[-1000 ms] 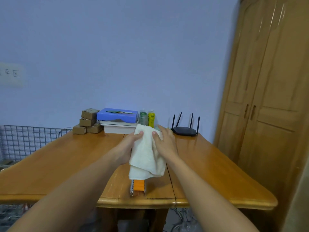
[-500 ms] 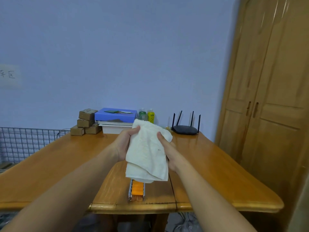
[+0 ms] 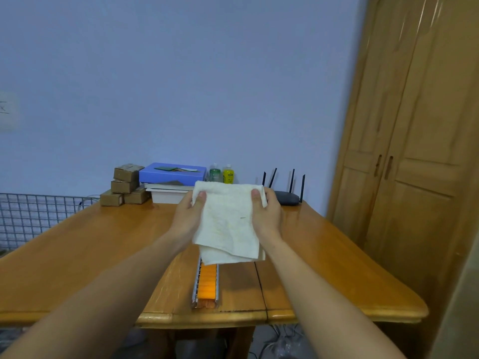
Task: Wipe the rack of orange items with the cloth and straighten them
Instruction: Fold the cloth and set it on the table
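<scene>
cloth (image 3: 229, 224) now spread, fingers (image 3: 201, 196) pinching corners

No legible text anywhere.

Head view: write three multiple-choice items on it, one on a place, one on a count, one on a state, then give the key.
1. Where does the rack of orange items lie?
A. at the table's near edge
B. beside the router
C. on the blue box

2. How many antennas rise from the router?
A. two
B. four
C. six

3. How is the cloth held?
A. flat on the table
B. stuffed in the rack
C. up in the air by both hands

Key: 1 A, the rack ends near the front edge; 2 B, four black antennas show; 3 C, the left hand and right hand pinch its top corners.
</scene>
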Demonstrator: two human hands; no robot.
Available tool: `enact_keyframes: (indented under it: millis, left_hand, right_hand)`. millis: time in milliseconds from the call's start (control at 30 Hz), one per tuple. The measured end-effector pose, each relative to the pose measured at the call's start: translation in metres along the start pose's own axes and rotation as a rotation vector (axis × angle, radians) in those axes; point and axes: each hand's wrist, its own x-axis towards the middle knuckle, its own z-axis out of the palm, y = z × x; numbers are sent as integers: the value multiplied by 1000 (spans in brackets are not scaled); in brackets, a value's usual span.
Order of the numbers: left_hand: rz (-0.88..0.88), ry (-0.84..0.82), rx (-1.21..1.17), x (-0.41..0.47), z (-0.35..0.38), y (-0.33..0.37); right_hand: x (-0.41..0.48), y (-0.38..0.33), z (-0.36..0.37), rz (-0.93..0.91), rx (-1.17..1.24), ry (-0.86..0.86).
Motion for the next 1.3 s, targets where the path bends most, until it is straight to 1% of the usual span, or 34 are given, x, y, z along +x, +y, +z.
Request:
enact_keyframes:
  millis: [367, 600, 733, 833, 867, 900, 967, 1000, 1067, 1200, 1300]
  left_hand:
    - [15, -20, -20, -6, -7, 9]
    - [24, -5, 25, 0, -11, 0]
    - [6, 13, 160, 7, -6, -9]
    - [65, 84, 447, 10, 4, -9]
    - [87, 113, 511, 8, 7, -8]
    - [103, 111, 524, 7, 12, -5]
    - [87, -7, 394, 1, 20, 1]
    - [52, -84, 287, -2, 25, 4]
    - [-33, -182, 97, -6, 35, 10]
    - [-107, -249, -194, -4, 44, 17]
    - [-182, -281, -411, -1, 41, 21]
  right_hand:
    - [-6, -4, 5, -5, -2, 24]
    - [-11, -10, 7, 29, 17, 34]
    - [-10, -13, 8, 57, -15, 86]
    - [-8, -16, 9, 66, -117, 147]
    - [-8, -17, 10, 64, -148, 165]
    - [-8, -19, 11, 60, -180, 177]
    - [-9, -25, 14, 39, -253, 180]
    - [-10, -29, 17, 24, -294, 171]
    - [-13, -39, 23, -3, -333, 119]
    - [-28, -61, 29, -22, -249, -43]
    - [-30, -69, 33, 66, -195, -113]
